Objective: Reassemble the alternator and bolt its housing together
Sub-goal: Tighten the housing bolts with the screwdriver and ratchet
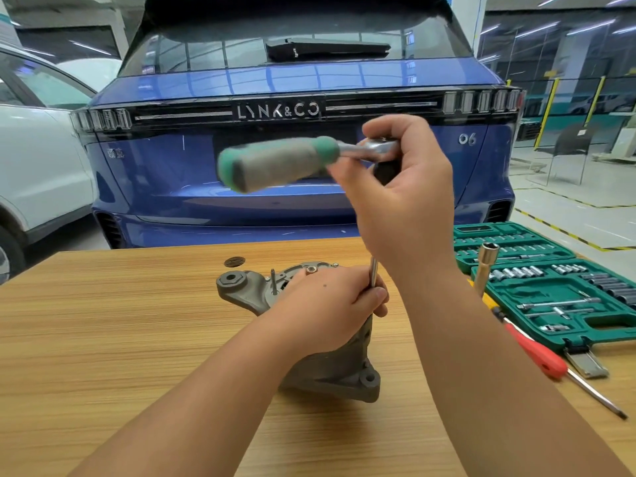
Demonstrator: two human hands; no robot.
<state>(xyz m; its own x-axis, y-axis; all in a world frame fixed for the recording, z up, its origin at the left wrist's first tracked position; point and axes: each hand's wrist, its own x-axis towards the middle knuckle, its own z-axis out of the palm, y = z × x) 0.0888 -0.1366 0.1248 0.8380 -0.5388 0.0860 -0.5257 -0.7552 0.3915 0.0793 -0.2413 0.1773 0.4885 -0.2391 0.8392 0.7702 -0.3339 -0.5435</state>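
Note:
The grey alternator (241, 290) stands on the wooden table (120, 321) in the middle, partly hidden under my left hand. My left hand (330, 304) rests on top of the housing and pinches a long thin bolt (373, 273) that stands upright at the housing's right edge. A second bolt (273, 278) sticks up further left. My right hand (395, 187) is raised high above the alternator and grips the head of a ratchet wrench (275, 163), whose grey and green handle points left and is blurred.
An open green socket set case (550, 287) lies at the right of the table, with a tall socket (487, 266) standing in front of it. A red-handled screwdriver (537, 352) lies beside the case. A small dark disc (234, 261) sits behind the alternator. A blue car is parked beyond the table.

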